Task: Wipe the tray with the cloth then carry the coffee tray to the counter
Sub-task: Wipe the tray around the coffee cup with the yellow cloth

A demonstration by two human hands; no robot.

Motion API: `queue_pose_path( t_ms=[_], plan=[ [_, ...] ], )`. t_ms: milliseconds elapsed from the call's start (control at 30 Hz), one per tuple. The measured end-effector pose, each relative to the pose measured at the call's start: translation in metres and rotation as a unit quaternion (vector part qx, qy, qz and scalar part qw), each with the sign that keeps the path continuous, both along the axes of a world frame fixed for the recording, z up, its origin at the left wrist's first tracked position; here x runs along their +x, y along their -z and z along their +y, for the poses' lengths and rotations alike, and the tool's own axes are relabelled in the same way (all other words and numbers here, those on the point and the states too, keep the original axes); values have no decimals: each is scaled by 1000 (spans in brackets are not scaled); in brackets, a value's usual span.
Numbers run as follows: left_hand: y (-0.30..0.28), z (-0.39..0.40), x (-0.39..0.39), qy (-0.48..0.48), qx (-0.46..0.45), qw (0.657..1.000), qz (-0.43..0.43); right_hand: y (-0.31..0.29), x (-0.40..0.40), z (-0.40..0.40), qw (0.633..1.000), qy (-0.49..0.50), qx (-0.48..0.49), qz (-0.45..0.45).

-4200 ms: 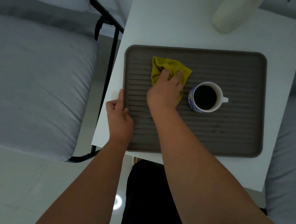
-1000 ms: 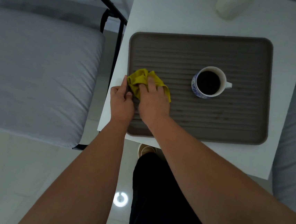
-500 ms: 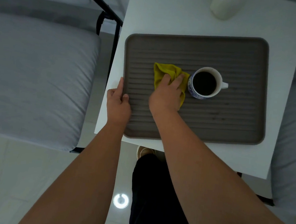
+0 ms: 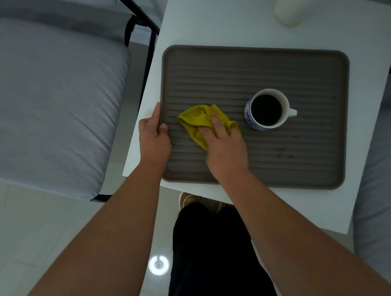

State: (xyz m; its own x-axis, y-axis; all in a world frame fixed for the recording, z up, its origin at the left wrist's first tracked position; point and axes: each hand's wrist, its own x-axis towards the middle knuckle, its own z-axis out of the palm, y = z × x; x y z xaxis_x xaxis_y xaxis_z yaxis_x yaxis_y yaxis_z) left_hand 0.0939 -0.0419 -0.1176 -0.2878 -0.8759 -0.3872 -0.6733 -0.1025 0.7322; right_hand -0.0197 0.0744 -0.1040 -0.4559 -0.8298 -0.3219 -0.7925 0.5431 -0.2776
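Note:
A brown ribbed tray (image 4: 316,76) lies on a small white table (image 4: 226,19). On the tray stands a blue-and-white cup of black coffee (image 4: 266,109), right of centre, handle pointing right. My right hand (image 4: 225,148) presses a crumpled yellow cloth (image 4: 198,120) flat on the tray's left half, fingers on top of it, a little left of the cup. My left hand (image 4: 153,136) grips the tray's left rim, thumb on the tray floor.
A cream rounded object (image 4: 290,7) stands at the table's far edge. A grey cushioned chair (image 4: 46,100) with a black frame sits to the left, another grey seat (image 4: 386,190) to the right. My dark trousers and a shoe are below the table's near edge.
My right hand has slid the cloth leftward, away from the cup toward the tray's left side. My left hand keeps its hold on the left rim.

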Motion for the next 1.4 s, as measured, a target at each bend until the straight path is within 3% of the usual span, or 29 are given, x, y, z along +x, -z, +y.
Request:
queue_pose_path(
  t_ms=[200, 300, 433, 533, 667, 900, 1133, 1267, 1400],
  plan=[
    [1, -1, -1, 16, 0, 1000, 2, 3, 1, 65, 988, 140, 31, 48],
    [2, -2, 0, 17, 3, 1000, 0, 4, 15, 47, 979, 198, -21, 54],
    [1, -1, -1, 13, 7, 1000, 0, 12, 43, 4, 990, 75, -117, 16],
    [0, -1, -1, 9, 11, 1000, 4, 14, 49, -10, 994, 33, -106, -2],
    [-1, -2, 1, 15, 1, 1000, 7, 17, 19, 20, 989, 62, -116, 65],
    [-1, -1, 1, 7, 22, 1000, 13, 17, 9, 49, 965, 237, -81, 84],
    [1, -3, 2, 12, 23, 1000, 6, 14, 67, -11, 992, 80, -92, 34],
    [0, -3, 1, 8, 24, 1000, 2, 21, 53, -2, 993, 18, -112, 45],
    [0, -3, 2, 14, 12, 1000, 1, 24, 34, 14, 989, 103, -69, 83]
  ],
)
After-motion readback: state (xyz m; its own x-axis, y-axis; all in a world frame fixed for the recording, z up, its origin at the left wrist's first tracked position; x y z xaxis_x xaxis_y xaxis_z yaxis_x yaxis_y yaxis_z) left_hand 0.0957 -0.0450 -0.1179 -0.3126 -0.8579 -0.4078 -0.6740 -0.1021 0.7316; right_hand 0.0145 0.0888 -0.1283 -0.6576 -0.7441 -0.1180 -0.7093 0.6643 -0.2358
